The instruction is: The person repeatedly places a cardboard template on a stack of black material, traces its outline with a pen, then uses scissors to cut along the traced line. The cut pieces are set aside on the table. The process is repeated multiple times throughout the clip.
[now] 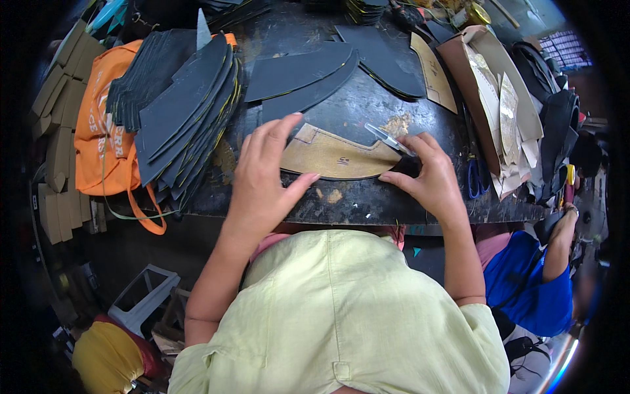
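A tan card pattern piece (338,157) with a curved lower edge and pen marks lies on the dark table in front of me. Dark sheet material peeks out along its lower edge and at its right end. My left hand (266,167) is at the pattern's left end, thumb and fingers spread, nothing in its grasp. At the right end, my right hand (430,172) curls its thumb and fingers around the tip. A clear pen (387,139) passes under its fingers, pointing up and left; the grip on it is partly hidden.
Stacked dark cut pieces (190,111) and an orange bag (108,125) are at left. More dark pieces (298,72) lie beyond my hands. At right are a tan card strip (433,72), brown folded card (472,79) and blue-handled scissors (477,178). Someone in blue (535,285) is close by.
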Available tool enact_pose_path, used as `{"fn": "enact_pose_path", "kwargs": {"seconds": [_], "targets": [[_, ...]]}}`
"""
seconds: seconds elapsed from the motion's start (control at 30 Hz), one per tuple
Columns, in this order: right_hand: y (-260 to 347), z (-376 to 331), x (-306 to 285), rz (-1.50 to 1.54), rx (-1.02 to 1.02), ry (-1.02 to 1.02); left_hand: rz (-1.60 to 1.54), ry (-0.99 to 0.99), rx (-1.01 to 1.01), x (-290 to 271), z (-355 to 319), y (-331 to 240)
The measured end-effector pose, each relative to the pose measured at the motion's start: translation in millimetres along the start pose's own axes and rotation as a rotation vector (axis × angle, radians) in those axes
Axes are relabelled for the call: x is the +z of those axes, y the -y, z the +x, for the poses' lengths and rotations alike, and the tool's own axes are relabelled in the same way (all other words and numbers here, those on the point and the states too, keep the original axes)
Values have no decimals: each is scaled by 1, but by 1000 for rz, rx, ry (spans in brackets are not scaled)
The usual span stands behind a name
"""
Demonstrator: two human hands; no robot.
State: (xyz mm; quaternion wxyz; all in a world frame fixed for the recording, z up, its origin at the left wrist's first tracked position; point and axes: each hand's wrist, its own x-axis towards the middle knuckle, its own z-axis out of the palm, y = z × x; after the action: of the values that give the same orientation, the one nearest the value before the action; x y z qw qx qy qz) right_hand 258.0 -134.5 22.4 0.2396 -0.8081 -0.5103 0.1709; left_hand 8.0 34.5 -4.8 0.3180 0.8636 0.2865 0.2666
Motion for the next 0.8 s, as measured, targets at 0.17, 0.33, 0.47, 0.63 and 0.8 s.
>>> {"fn": "enact_pose_path", "kwargs": {"seconds": [0.17, 0.33, 0.47, 0.63, 0.8], "targets": [[-9, 0, 13, 156, 43, -26, 13, 112, -22, 3, 2, 6], [-22, -1, 12, 324, 49, 28, -130, 47, -126, 7, 1, 4], [-37, -6, 11, 510, 145, -44, -184, 91, -199, 1, 3, 7], [-67, -24, -25, 660, 316, -236, -215, 141, -270, -2, 7, 12], [-94, -42, -28, 294, 280, -349, -209, 96, -240, -3, 9, 11]]}}
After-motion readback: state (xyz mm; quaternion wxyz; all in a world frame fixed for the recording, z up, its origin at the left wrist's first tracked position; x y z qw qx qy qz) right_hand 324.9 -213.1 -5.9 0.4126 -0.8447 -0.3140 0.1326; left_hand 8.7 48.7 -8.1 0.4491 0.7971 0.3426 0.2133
